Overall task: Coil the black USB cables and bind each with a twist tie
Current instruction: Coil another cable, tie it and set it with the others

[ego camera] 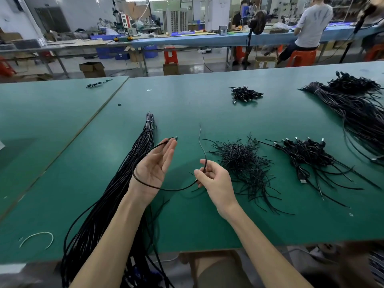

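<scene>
Green surface (207,225), workshop bench.

Item one: left hand (154,163), raised palm-up over the surface. Its fingers (168,149) are straight and close together, not curled. One black USB cable (166,189) lies along their upper edge, and its plug end (175,138) projects just past them. The cable sweeps back round the wrist side of this hand, then forward in a low arc to the right hand (214,181).

Item two: right hand, fingers (200,173) curled in, pinching the cable between thumb and forefinger. A thin strand (200,140) rises from the pinch and ends free. Whether it is the cable's far end cannot be told.

Item three: long bundle (128,173) of black cables, left of the hands. It is tied near its far end, and its near end hangs over the surface edge.

Item four: loose heap of twist ties (243,161), just right of the right hand.

Item five: pile of short cables (305,154) with plugs showing, further right.
</scene>
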Tool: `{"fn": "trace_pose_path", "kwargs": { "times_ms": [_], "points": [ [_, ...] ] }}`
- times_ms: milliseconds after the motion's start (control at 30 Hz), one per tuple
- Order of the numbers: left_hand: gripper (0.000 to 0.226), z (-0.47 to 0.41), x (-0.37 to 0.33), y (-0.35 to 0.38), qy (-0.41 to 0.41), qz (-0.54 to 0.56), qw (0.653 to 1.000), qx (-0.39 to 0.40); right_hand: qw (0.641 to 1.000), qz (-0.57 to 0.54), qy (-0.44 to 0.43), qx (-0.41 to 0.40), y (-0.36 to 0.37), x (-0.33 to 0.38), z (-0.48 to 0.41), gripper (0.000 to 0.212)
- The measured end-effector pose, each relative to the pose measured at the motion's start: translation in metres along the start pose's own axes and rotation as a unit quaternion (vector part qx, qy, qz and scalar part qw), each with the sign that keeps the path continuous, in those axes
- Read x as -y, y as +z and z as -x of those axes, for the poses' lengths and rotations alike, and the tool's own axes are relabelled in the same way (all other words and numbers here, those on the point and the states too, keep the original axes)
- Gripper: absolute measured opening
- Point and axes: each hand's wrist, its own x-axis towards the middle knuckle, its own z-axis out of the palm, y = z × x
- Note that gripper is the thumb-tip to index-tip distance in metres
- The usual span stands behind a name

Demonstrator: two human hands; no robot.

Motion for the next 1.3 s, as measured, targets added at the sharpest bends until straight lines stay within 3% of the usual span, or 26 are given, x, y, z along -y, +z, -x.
{"fn": "trace_pose_path", "kwargs": {
  "times_ms": [167, 400, 567, 633, 700, 900, 1133, 1300],
  "points": [
    [0.044, 0.006, -0.007, -0.002, -0.006, 0.172, 0.984, -0.037, 0.999, -0.014, 0.018, -0.033, 0.000, -0.003, -0.003, 0.023],
    [0.026, 0.001, 0.000, -0.003, 0.022, 0.021, 0.991, -0.128, 0.999, -0.003, 0.031, -0.044, -0.002, -0.004, -0.004, 0.033],
    [0.026, 0.002, 0.002, -0.004, -0.019, -0.027, 0.993, -0.116, 0.998, 0.065, -0.003, -0.013, 0.000, 0.002, -0.001, 0.075],
    [0.019, 0.002, 0.003, -0.003, -0.016, -0.044, 0.992, -0.116, 0.994, 0.102, -0.024, 0.023, 0.002, 0.004, 0.002, 0.082],
    [0.010, 0.002, 0.004, -0.002, -0.018, -0.049, 0.991, -0.121, 0.981, 0.176, -0.065, 0.043, 0.005, 0.005, 0.005, 0.079],
    [0.022, 0.002, 0.002, 0.003, -0.051, -0.063, 0.992, -0.099, 0.930, 0.315, -0.181, 0.056, 0.012, 0.009, 0.013, 0.038],
    [0.021, 0.004, 0.000, 0.004, -0.022, -0.016, 0.996, -0.082, 0.878, 0.364, -0.265, 0.163, 0.016, 0.010, 0.024, 0.049],
    [0.021, 0.008, -0.002, 0.004, -0.009, -0.010, 1.000, -0.013, 0.881, 0.337, -0.268, 0.195, 0.015, 0.014, 0.025, 0.039]
  ]
}}
